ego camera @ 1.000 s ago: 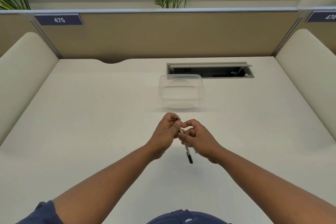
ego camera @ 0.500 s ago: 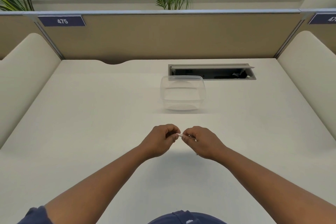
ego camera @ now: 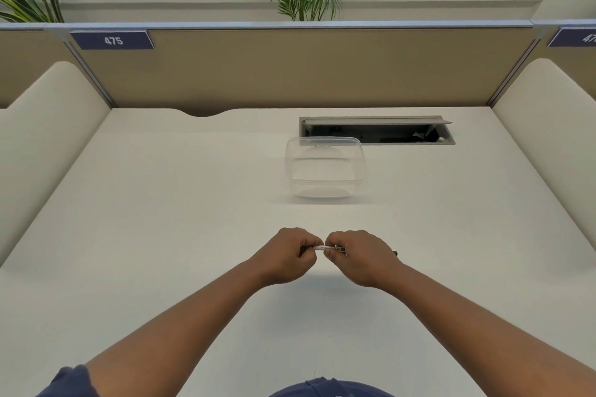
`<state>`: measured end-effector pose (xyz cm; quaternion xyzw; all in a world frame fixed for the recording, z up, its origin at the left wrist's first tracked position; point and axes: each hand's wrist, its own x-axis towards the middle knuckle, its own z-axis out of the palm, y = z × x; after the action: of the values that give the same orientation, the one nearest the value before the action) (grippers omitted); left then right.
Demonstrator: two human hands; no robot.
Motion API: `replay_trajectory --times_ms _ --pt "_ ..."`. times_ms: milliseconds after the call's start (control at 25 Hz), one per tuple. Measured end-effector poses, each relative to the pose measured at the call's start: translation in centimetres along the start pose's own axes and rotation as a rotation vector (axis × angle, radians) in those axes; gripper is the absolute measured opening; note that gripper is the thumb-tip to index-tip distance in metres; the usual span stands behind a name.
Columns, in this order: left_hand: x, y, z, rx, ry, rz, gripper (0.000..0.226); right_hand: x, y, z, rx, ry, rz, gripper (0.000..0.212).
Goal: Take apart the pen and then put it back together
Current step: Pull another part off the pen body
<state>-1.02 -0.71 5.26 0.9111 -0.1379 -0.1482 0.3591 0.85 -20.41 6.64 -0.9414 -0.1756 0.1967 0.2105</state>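
A thin white pen [ego camera: 327, 248] with small print lies level between both fists, a little above the desk. My left hand [ego camera: 287, 255] pinches its left end. My right hand [ego camera: 359, 256] wraps the rest of the barrel, and the pen's dark tip [ego camera: 394, 253] pokes out past the right side of that fist. Most of the pen is hidden inside the fingers, so I cannot tell whether any part has come off.
A clear plastic tub [ego camera: 325, 171] stands on the white desk [ego camera: 161, 235] beyond my hands. Behind it is an open cable hatch [ego camera: 377, 131]. Padded side panels [ego camera: 48, 138] and a tan back partition [ego camera: 290, 68] enclose the desk.
The pen swung from hanging tip-down between my hands to lying level. Both hands dropped lower and nearer to me, and the dark tip now shows on the right.
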Motion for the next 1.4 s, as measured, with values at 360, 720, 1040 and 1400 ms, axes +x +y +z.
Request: replay_trajectory --times_ms 360,720,1040,1400 --pt "0.0 0.8 -0.3 0.118 -0.079 -0.059 0.021 -0.2 -0.6 0.3 -0.047 -0.044 -0.014 0.02" --pt "0.4 1.8 -0.1 0.455 -0.217 0.024 0.025 -0.4 -1.2 0.3 -0.229 -0.083 -0.036 0.032" --pt "0.6 1.5 0.1 0.531 -0.198 0.07 0.034 -0.6 -1.8 0.9 -0.162 -0.089 -0.01 0.031" --pt "0.4 1.1 0.3 0.539 -0.189 0.099 0.027 -1.3 -1.7 0.9 -0.189 -0.066 -0.065 0.034"
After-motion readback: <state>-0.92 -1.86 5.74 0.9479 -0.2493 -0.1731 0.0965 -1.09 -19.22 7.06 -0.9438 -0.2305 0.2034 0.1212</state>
